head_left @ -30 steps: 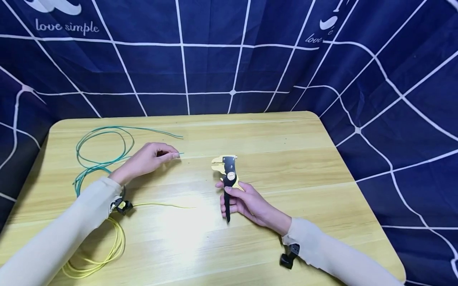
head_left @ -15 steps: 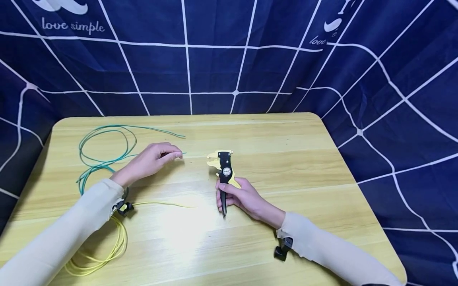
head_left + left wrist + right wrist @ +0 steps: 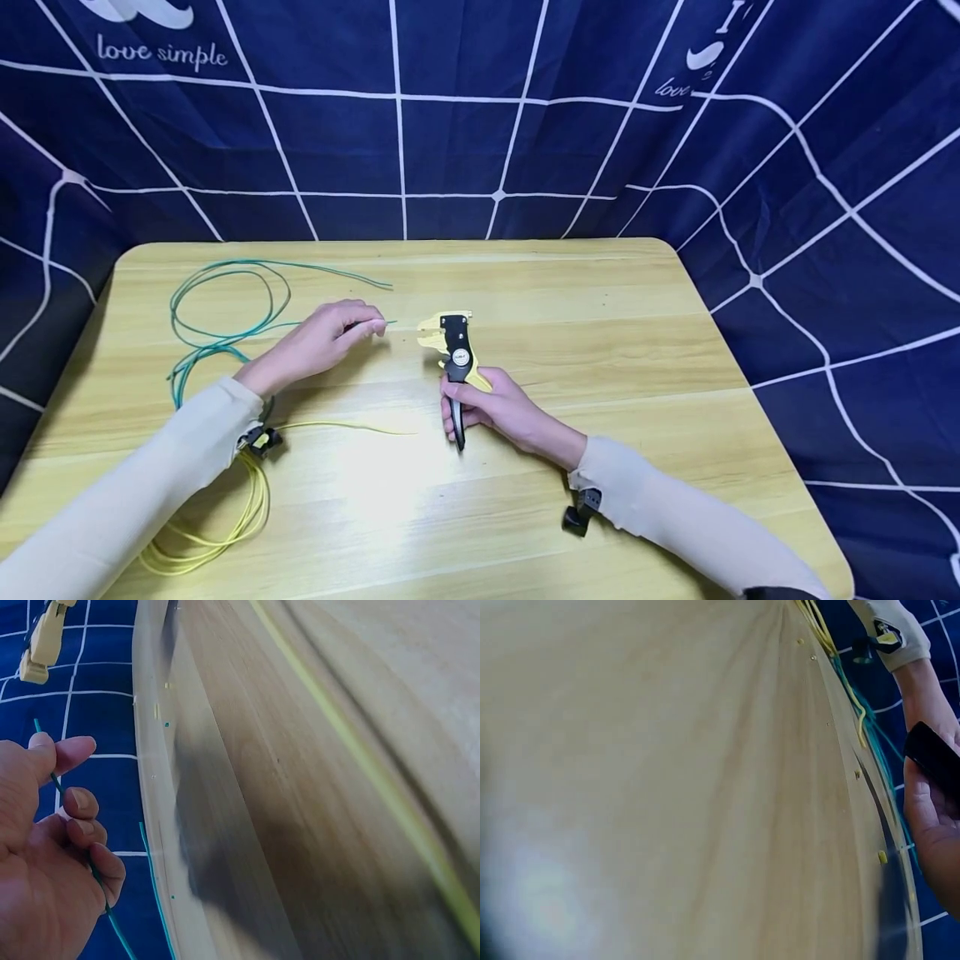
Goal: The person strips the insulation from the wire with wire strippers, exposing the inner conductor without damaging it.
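My left hand (image 3: 330, 333) pinches a green wire (image 3: 105, 889) near its end between thumb and forefinger. The short tip sticks out past the fingertips, and the wire runs back through the curled fingers in the left wrist view. My right hand (image 3: 498, 406) grips the handles of a yellow and black wire stripper (image 3: 454, 343). Its jaws stand apart, facing left toward the wire tip with a small gap between. In the right wrist view only the black handle (image 3: 457, 421) of the tool shows in the hand.
The green wire's loose coil (image 3: 217, 342) lies behind the left forearm. A yellow wire coil (image 3: 251, 517) lies at the front left, its free end reaching toward the table's middle. Small scraps (image 3: 883, 857) dot the wooden table (image 3: 600, 350). Dark blue gridded cloth (image 3: 450, 150) hangs behind.
My right hand has carried the wire stripper left and slightly away from me, so its jaws are nearer the green wire's tip. The left hand keeps its pinch, nearly still.
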Tool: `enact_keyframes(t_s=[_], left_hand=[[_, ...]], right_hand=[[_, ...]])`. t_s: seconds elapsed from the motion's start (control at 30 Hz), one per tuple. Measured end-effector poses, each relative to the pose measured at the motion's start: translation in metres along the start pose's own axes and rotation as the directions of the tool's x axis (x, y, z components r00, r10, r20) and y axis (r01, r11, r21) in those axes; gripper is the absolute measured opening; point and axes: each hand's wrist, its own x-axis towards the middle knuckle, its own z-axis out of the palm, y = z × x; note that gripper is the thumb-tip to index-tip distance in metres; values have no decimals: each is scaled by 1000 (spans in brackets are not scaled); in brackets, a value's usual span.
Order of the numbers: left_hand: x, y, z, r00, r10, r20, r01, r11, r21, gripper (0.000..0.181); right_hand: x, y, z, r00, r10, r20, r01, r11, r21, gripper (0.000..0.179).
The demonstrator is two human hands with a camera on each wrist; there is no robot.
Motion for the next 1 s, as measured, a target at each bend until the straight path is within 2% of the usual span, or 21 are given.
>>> enact_keyframes(t_s=[0.1, 0.33, 0.57, 1.0], left_hand=[[-1, 1, 1, 1000, 9, 1, -9, 1000, 13, 21], [-1, 4, 4, 999, 47, 2, -47, 997, 54, 18], [-2, 7, 6, 999, 51, 9, -52, 996, 68, 19], [-3, 7, 8, 998, 58, 23, -59, 997, 42, 20]], right_hand=[[3, -2, 1, 1000, 2, -8, -2, 1000, -3, 35], [8, -3, 1, 999, 31, -41, -31, 1000, 1, 20], [14, -2, 2, 999, 35, -26, -35, 999, -14, 31], [19, 1, 8, 998, 54, -14, -54, 998, -34, 32]])
